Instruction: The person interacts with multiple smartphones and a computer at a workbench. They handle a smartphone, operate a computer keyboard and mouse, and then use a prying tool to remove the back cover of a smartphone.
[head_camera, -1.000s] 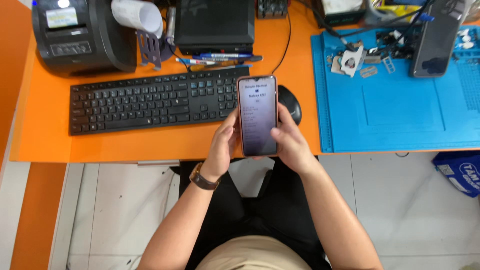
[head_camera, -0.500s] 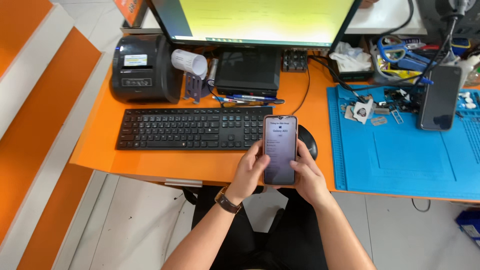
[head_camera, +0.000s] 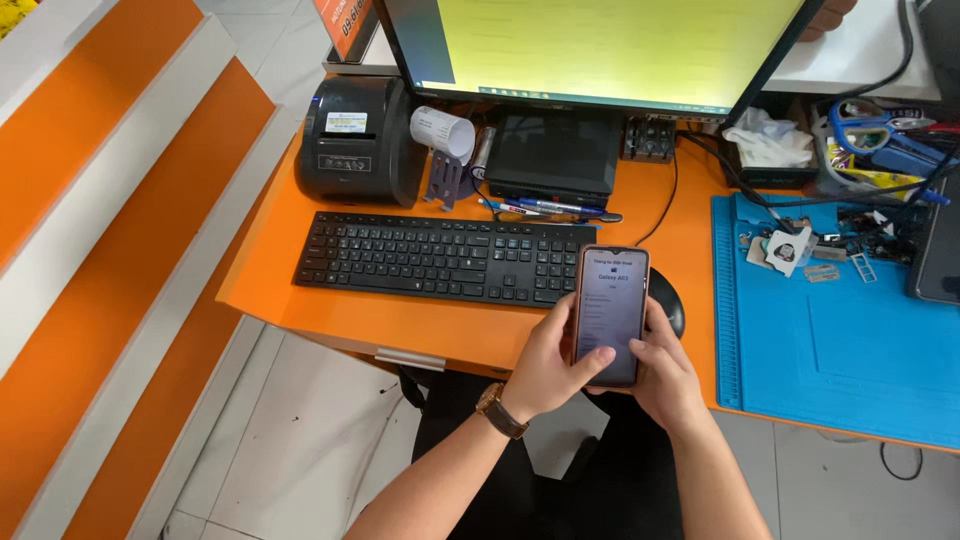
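A smartphone (head_camera: 610, 310) with a lit screen is held upright above the front edge of an orange desk (head_camera: 440, 325). My left hand (head_camera: 550, 365) grips its left side, thumb resting on the lower screen; a watch with a brown strap sits on that wrist. My right hand (head_camera: 665, 370) holds the phone's right side and lower back. Behind the phone lies a black mouse (head_camera: 668, 300), partly hidden. A black keyboard (head_camera: 440, 258) lies to the left of the phone.
A monitor (head_camera: 600, 50) stands at the back above a small black box (head_camera: 555, 155). A black label printer (head_camera: 360, 140) and a paper roll (head_camera: 442, 130) sit back left. A blue work mat (head_camera: 830, 350) with small parts lies on the right. Orange steps rise at left.
The view has tilted up and shifted, bringing the monitor and orange steps into sight. Both hands keep holding the phone in the same way above the desk edge.
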